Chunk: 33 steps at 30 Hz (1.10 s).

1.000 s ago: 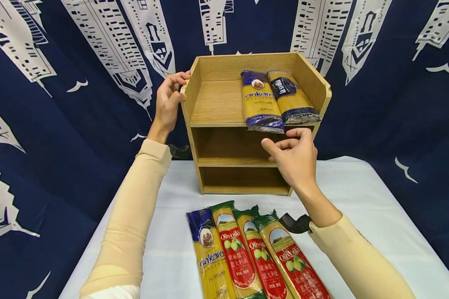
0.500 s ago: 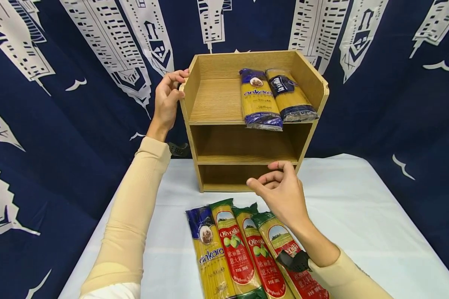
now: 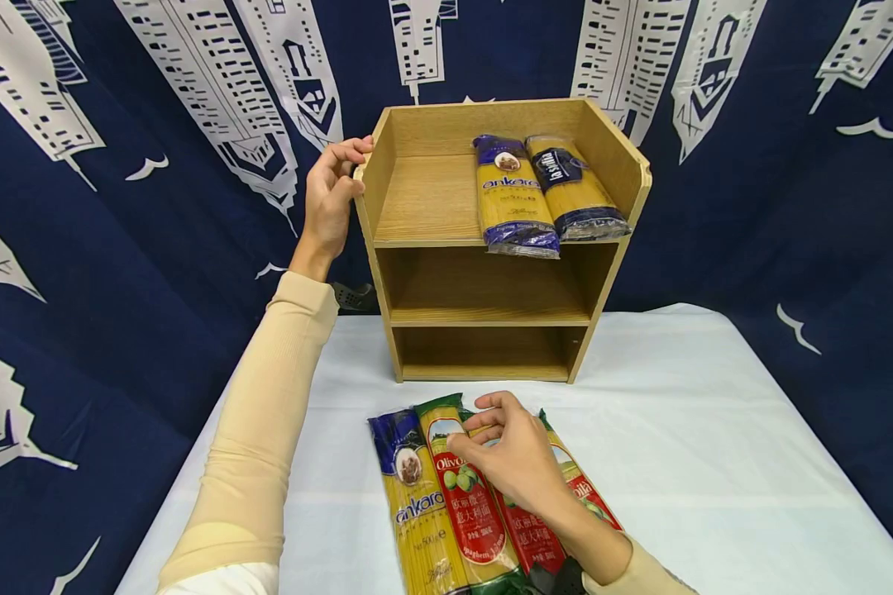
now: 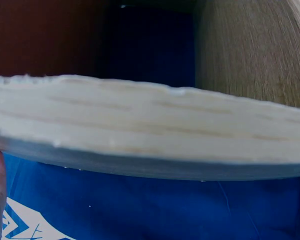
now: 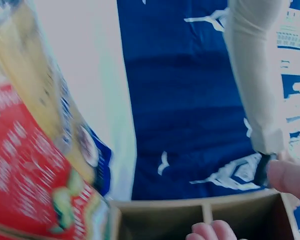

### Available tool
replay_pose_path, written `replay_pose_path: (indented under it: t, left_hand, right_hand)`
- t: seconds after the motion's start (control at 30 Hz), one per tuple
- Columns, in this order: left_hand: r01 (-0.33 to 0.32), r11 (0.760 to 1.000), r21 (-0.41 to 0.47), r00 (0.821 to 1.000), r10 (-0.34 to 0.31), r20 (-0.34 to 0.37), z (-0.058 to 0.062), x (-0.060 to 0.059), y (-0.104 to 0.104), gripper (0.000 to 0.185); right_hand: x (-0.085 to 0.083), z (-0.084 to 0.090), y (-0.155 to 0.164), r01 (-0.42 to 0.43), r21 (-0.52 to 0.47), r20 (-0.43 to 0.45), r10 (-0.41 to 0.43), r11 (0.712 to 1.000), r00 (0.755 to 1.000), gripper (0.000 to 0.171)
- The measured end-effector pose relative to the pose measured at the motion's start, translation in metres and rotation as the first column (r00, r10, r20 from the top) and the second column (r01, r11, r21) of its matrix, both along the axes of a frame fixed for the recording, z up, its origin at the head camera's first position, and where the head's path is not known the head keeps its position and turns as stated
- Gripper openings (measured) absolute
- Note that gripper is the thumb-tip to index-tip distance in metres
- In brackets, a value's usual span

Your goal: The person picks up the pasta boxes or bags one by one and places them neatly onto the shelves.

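Left of the frame's centre, the left hand [image 3: 329, 202] grips the wooden shelf [image 3: 432, 198]; at lower centre, the right hand [image 3: 517, 459], loosely curled and holding nothing, is above red "Olivoilà" packets [image 3: 479, 519]. Left of these lies a yellow "ankara" packet [image 3: 422, 529]; another "ankara" packet [image 3: 517, 198] tops the shelf, upper centre.

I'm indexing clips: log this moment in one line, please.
left hand: grips wooden rack | right hand: over Olivoilà packs, holding nothing | top shelf: two pasta packs

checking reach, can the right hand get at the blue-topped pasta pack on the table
Likely yes: the right hand is near, over the red packs; nothing seems to cover the blue-topped pack.
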State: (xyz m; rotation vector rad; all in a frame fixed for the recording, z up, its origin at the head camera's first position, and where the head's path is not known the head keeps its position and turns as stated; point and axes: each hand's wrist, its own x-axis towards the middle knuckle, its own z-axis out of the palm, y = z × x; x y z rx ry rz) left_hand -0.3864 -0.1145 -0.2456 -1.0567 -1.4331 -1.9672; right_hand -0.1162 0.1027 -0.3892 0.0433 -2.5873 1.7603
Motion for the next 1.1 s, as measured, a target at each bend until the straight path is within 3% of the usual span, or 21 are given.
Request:
replay_pose_path:
  t: [0.27,0.5,0.8,1.1]
  left_hand:
    - [0.0,1.0,0.0,1.0,0.0,0.008,-0.001,0.0,0.0,0.025]
    - [0.002,1.0,0.001,1.0,-0.002,0.01,0.0,0.0,0.0,0.025]
    - [0.014,1.0,-0.006,1.0,-0.014,0.004,0.0,-0.001,0.0,0.025]
    - [0.013,1.0,-0.018,1.0,-0.013,-0.003,0.0,-0.001,-0.002,0.026]
  right_hand:
    - [0.013,-0.029,-0.014,-0.178,0.079,0.104,0.169,0.981,0.98,0.065]
    - [0.021,-0.046,-0.024,-0.281,0.049,0.193,0.267,0.958,0.944,0.07]
    - [0.029,-0.053,-0.036,-0.318,0.102,0.22,0.29,0.943,0.931,0.085]
    - [0.035,-0.057,-0.048,-0.303,0.153,0.307,0.246,0.941,0.919,0.099]
